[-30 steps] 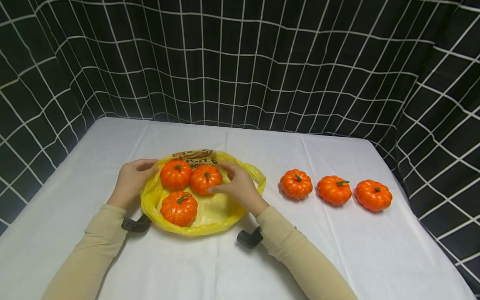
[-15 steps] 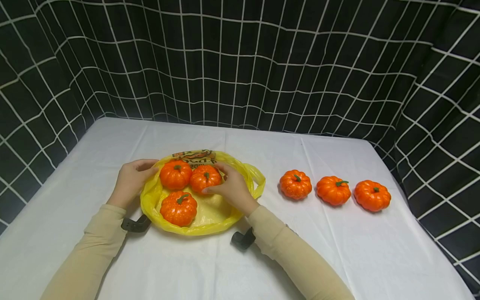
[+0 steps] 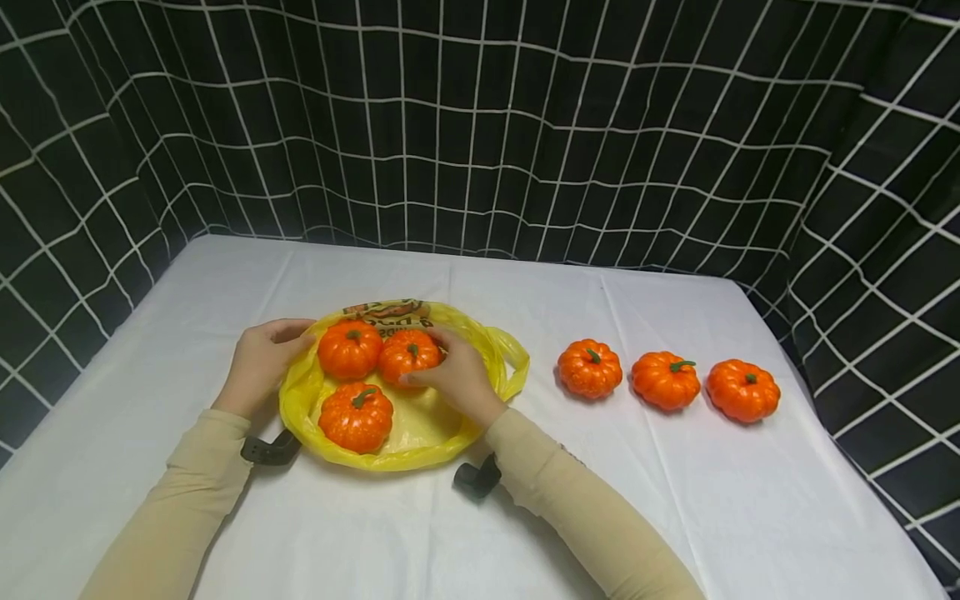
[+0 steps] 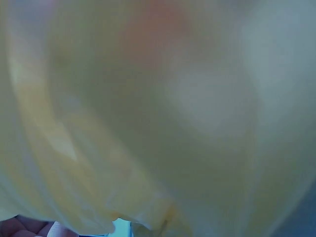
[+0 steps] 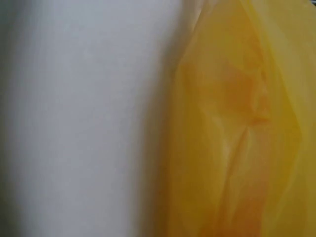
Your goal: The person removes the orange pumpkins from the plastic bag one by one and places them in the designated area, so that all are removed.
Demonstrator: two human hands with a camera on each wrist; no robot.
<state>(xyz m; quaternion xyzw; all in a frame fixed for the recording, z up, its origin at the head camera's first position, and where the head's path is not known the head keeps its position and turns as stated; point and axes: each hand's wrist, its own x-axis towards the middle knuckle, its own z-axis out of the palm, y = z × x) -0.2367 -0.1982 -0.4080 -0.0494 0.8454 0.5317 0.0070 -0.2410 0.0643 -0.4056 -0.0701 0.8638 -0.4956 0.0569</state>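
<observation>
A yellow plastic bag (image 3: 423, 455) lies with its mouth spread wide, and three small orange pumpkins are inside. My left hand (image 3: 258, 362) holds the bag's left rim between thumb and fingers. In the bag, my right hand (image 3: 461, 373) grips the right-hand pumpkin (image 3: 407, 358), its thumb on the near side and fingers on the far side. Beside that one is the back-left pumpkin (image 3: 349, 350), and the front pumpkin (image 3: 356, 419) sits nearer me. Blurred yellow plastic (image 4: 123, 148) covers most of the left wrist view. The right wrist view shows the bag's side (image 5: 232, 138) close up.
Three more pumpkins stand in a row on the white tablecloth to the right: a near one (image 3: 589, 369), a middle one (image 3: 665, 381) and a far-right one (image 3: 743, 391). A bag handle loop (image 3: 516, 358) sticks out right. Black gridded curtains (image 3: 480, 125) surround the table.
My right hand has shifted slightly left, further over the right-hand pumpkin. The left hand stays at the bag's rim, and the three pumpkins on the cloth keep their row.
</observation>
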